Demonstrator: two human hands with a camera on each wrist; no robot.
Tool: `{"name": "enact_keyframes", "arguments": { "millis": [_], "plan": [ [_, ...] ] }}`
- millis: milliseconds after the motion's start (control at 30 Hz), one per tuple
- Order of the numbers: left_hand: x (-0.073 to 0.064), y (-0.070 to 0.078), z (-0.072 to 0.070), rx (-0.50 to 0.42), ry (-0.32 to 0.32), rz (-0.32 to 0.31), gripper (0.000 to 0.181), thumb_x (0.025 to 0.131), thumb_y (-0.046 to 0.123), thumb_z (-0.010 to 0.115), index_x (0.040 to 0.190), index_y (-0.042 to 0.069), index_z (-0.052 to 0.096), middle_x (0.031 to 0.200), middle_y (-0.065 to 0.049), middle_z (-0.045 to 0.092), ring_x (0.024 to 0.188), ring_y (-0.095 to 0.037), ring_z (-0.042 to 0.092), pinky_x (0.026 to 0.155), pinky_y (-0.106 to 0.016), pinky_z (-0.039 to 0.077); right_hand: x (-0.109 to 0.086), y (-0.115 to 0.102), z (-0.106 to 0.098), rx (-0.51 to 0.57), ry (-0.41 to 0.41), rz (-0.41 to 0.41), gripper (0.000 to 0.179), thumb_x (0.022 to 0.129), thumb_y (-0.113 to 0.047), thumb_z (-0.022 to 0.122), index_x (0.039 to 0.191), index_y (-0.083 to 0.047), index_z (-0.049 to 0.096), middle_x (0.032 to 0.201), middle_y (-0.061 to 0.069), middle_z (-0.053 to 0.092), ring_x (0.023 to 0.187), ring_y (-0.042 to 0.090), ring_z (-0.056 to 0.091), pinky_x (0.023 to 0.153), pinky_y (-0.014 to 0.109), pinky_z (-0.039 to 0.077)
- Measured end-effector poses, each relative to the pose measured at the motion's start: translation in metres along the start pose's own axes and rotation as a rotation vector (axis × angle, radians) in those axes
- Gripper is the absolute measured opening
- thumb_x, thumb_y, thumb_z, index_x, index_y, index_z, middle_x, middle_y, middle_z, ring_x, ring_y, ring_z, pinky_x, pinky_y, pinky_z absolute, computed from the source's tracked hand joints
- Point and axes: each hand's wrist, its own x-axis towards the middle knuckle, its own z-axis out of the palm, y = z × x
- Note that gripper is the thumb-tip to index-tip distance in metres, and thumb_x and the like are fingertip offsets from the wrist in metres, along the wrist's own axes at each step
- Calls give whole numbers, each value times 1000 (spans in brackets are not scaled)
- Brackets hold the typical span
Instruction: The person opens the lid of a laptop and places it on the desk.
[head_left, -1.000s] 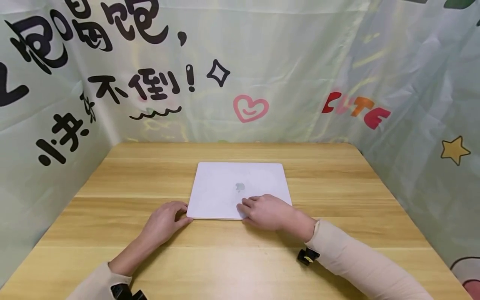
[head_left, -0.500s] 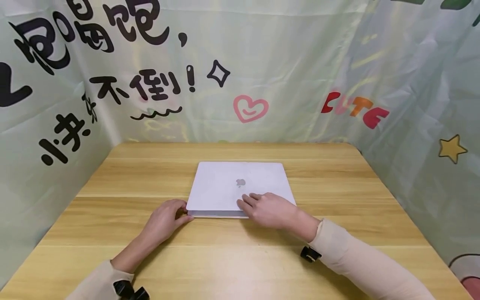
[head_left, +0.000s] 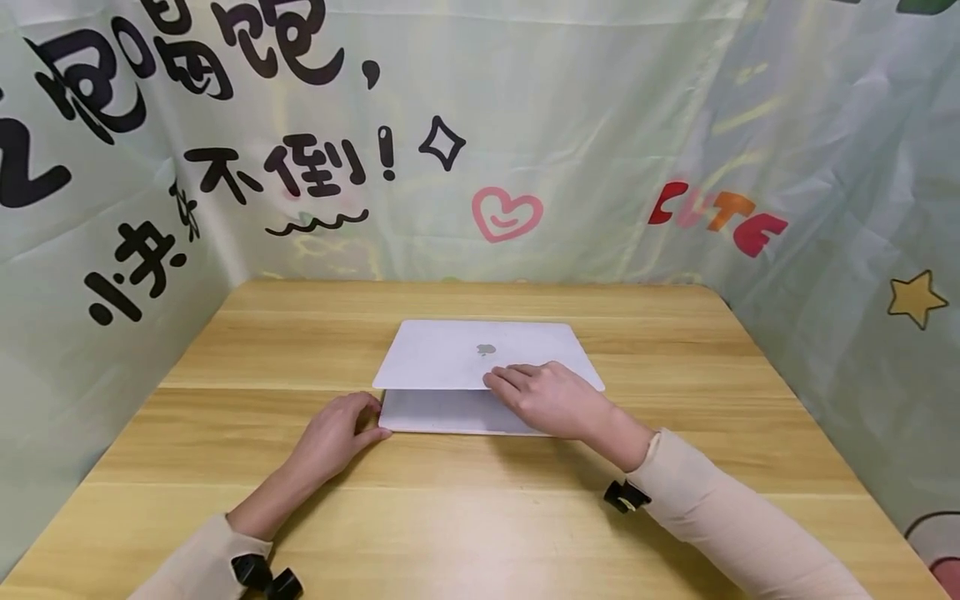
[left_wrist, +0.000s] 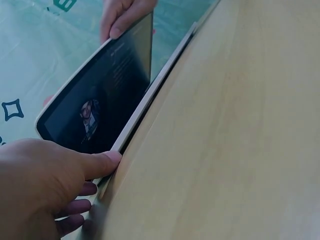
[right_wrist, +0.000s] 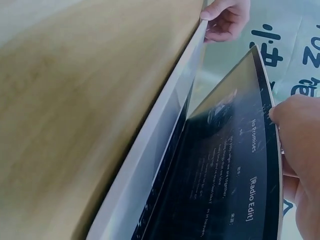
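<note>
A thin, pale silver laptop (head_left: 450, 371) is set on the light wood-grain counter (head_left: 480, 517), right between the hands. Its near corner is pinched by the left hand (head_left: 330, 433), probably so the base (head_left: 442, 412) isn't dragged along, while the lid's front edge is gripped between thumb and fingers of the right hand (head_left: 558, 402), presumably so it's kept from dropping. Looks-wise, the lid is tilted partway up, with a grey apple logo (head_left: 486, 349) shown on top. The dark screen (right_wrist: 225, 150) is lit, covered in white text, some of it too blurred to be read.
</note>
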Motion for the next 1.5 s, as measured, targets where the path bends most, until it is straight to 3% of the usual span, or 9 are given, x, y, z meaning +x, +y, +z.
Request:
{"name": "enact_keyframes", "arguments": {
  "millis": [267, 600, 833, 1133, 1500],
  "plan": [
    [-2, -2, 1, -13, 4, 39, 33, 80, 25, 83, 104, 9, 69, 112, -9, 68, 105, -31, 62, 88, -48, 51, 6, 10, 1, 42, 81, 75, 20, 95, -8, 57, 111, -4, 67, 106, 7, 72, 88, 21, 71, 62, 35, 59],
    [-1, -2, 1, -6, 20, 75, 26, 78, 23, 84, 98, 11, 72, 113, -11, 69, 108, -34, 62, 93, -50, 49, 18, 29, -4, 84, 184, 154, 9, 91, 1, 56, 93, -6, 63, 83, 0, 70, 68, 16, 66, 45, 29, 50],
    [-1, -1, -1, -26, -11, 49, 23, 81, 27, 82, 97, 13, 73, 125, -9, 66, 114, -35, 60, 95, -51, 48, 23, 38, -7, 85, 178, 227, 5, 94, -8, 61, 91, -7, 65, 75, 1, 67, 59, 15, 62, 40, 28, 44],
    [-1, -2, -2, -33, -20, 23, 25, 86, 33, 76, 99, 12, 74, 126, -7, 65, 117, -34, 59, 97, -52, 47, 32, 51, -9, 62, 197, 295, 9, 91, -15, 70, 92, -6, 68, 72, 2, 66, 52, 16, 58, 37, 28, 40],
    [1, -2, -2, -48, -24, 26, 27, 86, 31, 76, 102, 11, 73, 124, -7, 66, 116, -34, 59, 97, -52, 46, 37, 64, -10, 45, 204, 380, 15, 96, -21, 64, 88, -8, 68, 72, 1, 66, 48, 16, 56, 36, 30, 37]
  ]
}}
